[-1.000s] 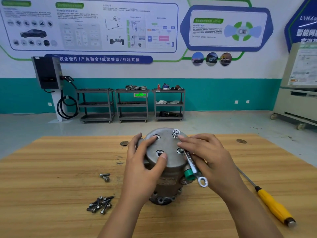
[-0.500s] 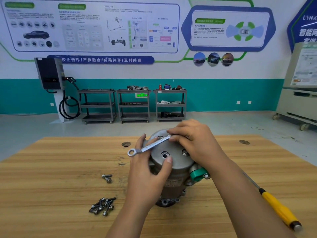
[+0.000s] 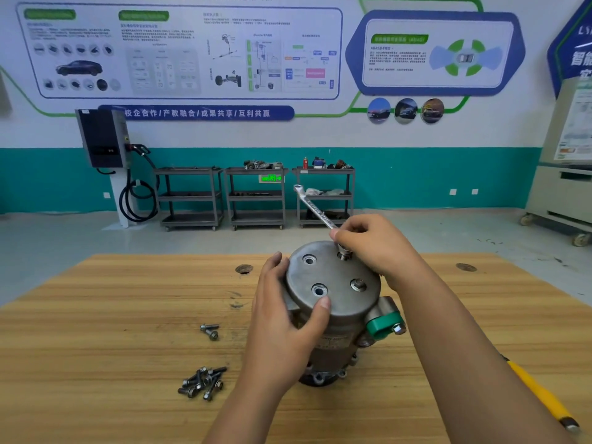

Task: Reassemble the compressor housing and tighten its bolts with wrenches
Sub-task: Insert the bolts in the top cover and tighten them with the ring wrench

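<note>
Head view: compressor housing [image 3: 333,315] stands on end mid-counter [image 3: 112,331], round end plate up and tilted twd the camera. L hand [image 3: 285,322] grips its left side, fingers curled round the rim, thumb pressing the plate by the near empty hole [image 3: 319,290]. R hand [image 3: 374,248] pinches the wrench [image 3: 312,206] low on its shank. Wrench end seems set on the far bolt [image 3: 344,254], tho the fingers partly hide the join; shank slants up and far-left. Second bolt [image 3: 358,285] sits seated at the plate's right. Green cap [image 3: 382,325] on housing's right side. Loose bolts [image 3: 203,382] piled near-left, bolt pair [image 3: 209,331] just beyond. Yellow-handled screwdriver [image 3: 541,395] lies near right.
</note>
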A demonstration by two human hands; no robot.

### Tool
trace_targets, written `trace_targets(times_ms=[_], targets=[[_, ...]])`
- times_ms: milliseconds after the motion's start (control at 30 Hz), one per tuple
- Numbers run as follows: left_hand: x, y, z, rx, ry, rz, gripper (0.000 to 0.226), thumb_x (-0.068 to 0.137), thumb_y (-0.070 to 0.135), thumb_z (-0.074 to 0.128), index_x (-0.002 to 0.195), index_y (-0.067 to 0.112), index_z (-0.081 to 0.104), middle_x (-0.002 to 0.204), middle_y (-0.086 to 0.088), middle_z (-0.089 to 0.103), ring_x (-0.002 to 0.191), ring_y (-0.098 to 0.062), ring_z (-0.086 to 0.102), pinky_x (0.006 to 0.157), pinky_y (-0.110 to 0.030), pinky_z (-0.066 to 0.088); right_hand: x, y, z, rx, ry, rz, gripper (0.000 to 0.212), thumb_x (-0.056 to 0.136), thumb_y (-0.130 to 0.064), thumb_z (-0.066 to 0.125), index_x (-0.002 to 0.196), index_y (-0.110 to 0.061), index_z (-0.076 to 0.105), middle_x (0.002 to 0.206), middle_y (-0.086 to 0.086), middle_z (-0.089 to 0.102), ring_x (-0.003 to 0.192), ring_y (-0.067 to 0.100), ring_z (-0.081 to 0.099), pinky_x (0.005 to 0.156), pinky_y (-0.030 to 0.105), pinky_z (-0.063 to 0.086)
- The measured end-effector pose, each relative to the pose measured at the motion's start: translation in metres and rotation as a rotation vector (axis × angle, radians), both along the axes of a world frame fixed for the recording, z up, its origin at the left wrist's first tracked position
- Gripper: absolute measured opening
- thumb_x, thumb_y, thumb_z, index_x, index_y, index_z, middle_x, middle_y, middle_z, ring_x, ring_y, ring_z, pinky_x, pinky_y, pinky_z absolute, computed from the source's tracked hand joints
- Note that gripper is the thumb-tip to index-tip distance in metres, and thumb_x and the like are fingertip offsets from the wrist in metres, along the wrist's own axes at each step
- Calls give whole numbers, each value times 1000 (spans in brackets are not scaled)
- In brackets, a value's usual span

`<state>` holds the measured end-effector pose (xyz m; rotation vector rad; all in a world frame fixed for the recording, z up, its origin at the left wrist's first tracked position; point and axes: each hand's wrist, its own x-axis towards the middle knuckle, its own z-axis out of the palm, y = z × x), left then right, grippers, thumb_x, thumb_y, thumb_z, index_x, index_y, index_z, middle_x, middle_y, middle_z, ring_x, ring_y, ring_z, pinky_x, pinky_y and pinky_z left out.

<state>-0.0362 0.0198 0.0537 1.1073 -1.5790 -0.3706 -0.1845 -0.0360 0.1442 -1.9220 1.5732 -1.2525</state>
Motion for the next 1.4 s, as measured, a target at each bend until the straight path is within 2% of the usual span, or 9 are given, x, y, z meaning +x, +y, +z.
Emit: trace_targets(times_ms=[200,333,600,800,900,1033,1167,1333,1400], targets=[[-1,-3,1,-1,17,-29,60,71,58,56,122,49,26,137,34,24,127,5,30,100,-24,34,-17,2,-7,136,-351,-34,25,82,-28,68,72,-5,63,76,8,61,58,14,46,47,24,32],[-1,-4,0,10,40,-32,60,70,59,57,121,50,27,135,37,24,125,5,31,98,-24,34,-24,-1,-25,273,-570,57,24,79,-30,69,95,-13,61,94,5,65,78,19,57,75,35,46],[-5,-1,3,-13,49,-38,53,62,68,55,108,57,32,137,30,26,125,8,30,100,-22,32,-24,3,-48,-23,-928,384,11,68,-17,67,75,-21,74,97,-2,73,86,14,69,67,27,56],[-2,-3,4,-18,68,-39,48,65,58,62,104,57,34,130,34,29,117,22,28,90,-17,36,-42,17,-64,-129,-651,538,25,82,-13,58,102,-19,72,117,4,67,112,19,61,85,26,52],[1,-4,4,-27,95,-49,47,66,54,64,103,56,36,126,39,29,114,23,31,84,-7,33,-52,27,-56,-68,-426,558,34,89,-11,51,112,-28,68,122,-7,64,117,10,57,89,24,50],[-1,-3,3,-53,104,-49,52,62,62,61,106,53,36,122,42,29,112,23,33,79,2,34,-48,31,-41,-211,-63,299,36,85,-9,63,103,-40,67,108,-18,65,112,-3,49,91,13,38],[-6,-5,4,-54,105,-72,54,59,63,58,107,50,37,130,29,31,117,14,35,88,-9,35,-28,32,-28,-351,10,195,29,76,-14,73,79,-40,61,86,-14,57,93,-4,47,76,6,34],[-7,-8,2,-45,142,-108,53,61,61,60,109,52,38,130,19,36,118,8,41,93,-19,43,-8,21,-16,-381,136,67,20,74,-30,74,69,-27,55,75,-7,54,81,12,51,71,27,41],[-7,-7,0,-38,135,-104,52,60,64,59,106,59,35,137,28,27,120,17,33,88,-10,39,-6,13,-13,-346,143,22,21,76,-32,72,69,-27,54,76,-6,53,80,15,50,69,30,40]])
